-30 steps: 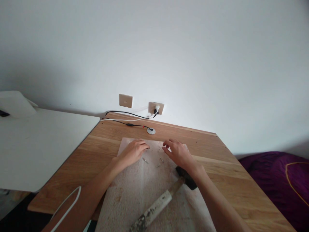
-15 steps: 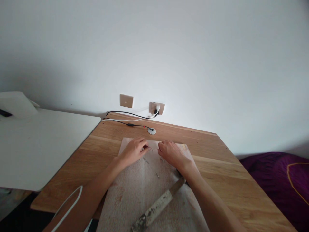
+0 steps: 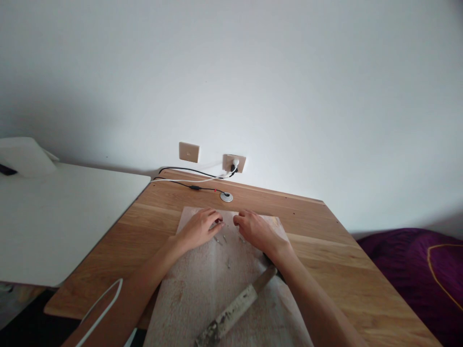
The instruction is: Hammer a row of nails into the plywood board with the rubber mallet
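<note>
My left hand (image 3: 201, 228) rests on the far part of a worn, pale board (image 3: 202, 294), with a gap between thumb and curled fingers and nothing visible in it. Just below its fingertips lie small thin metal pieces like nails (image 3: 224, 238). Another nail-like piece (image 3: 228, 263) lies nearer the board's middle. Facing it, my right hand (image 3: 255, 228) is closed, its fingers bent inward; whatever is in them is hidden. Under my right forearm passes a tool with a long, whitish, stained handle (image 3: 235, 308), probably a hammer; its dark far end is partly covered.
The board lies on a wooden desk (image 3: 314, 260). Behind are a cable grommet (image 3: 226, 197), black and white cables (image 3: 195, 187) and a wall socket (image 3: 234, 163). A white table (image 3: 90, 207) adjoins at left. Purple fabric (image 3: 405, 260) is at right.
A nail-like piece now shows beside my left fingertips, and the one near the middle lies farther left and at another angle. My left thumb and fingers have parted; my right fingers shifted slightly left.
</note>
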A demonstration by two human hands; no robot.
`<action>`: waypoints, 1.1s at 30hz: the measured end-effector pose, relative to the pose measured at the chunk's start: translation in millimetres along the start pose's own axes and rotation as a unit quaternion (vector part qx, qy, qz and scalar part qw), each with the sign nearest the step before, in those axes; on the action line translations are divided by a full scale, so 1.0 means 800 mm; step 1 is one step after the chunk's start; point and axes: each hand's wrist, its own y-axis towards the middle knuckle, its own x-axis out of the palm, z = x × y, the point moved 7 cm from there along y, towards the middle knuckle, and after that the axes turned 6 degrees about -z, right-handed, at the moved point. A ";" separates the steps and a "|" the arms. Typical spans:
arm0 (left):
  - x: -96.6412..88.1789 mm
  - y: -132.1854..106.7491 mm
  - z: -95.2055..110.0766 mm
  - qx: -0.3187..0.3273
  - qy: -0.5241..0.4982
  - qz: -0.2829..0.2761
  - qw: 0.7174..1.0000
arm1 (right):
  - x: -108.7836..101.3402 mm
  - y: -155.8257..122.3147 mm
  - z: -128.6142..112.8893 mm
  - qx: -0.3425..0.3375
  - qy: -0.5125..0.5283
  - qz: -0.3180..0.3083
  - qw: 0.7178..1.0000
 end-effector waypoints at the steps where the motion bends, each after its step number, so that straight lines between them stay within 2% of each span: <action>1: 0.000 0.000 0.000 0.000 -0.001 0.000 1.000 | -0.001 -0.001 0.000 -0.004 0.004 0.002 1.000; 13: 0.002 -0.001 0.002 0.010 0.017 0.004 1.000 | -0.008 -0.007 0.004 -0.020 0.078 0.033 0.996; 18: 0.002 -0.001 0.002 0.012 0.016 0.007 1.000 | -0.009 -0.018 0.000 -0.061 0.134 0.004 0.989; 20: 0.003 -0.001 0.001 0.012 0.019 0.007 1.000 | -0.010 -0.021 0.012 -0.035 0.134 0.006 0.990; 23: 0.005 -0.002 0.000 0.015 0.021 0.004 1.000 | -0.012 -0.023 0.043 0.058 0.106 0.029 0.992; 26: 0.005 -0.002 -0.001 0.021 0.021 0.006 1.000 | -0.007 -0.023 0.063 0.134 0.068 0.022 0.988; 29: 0.005 -0.002 -0.001 0.021 0.024 0.009 0.999 | 0.002 -0.019 0.060 0.152 0.038 -0.005 0.988; 33: 0.004 -0.001 0.000 0.020 0.025 0.012 0.999 | 0.005 -0.013 0.044 0.144 0.022 -0.019 0.989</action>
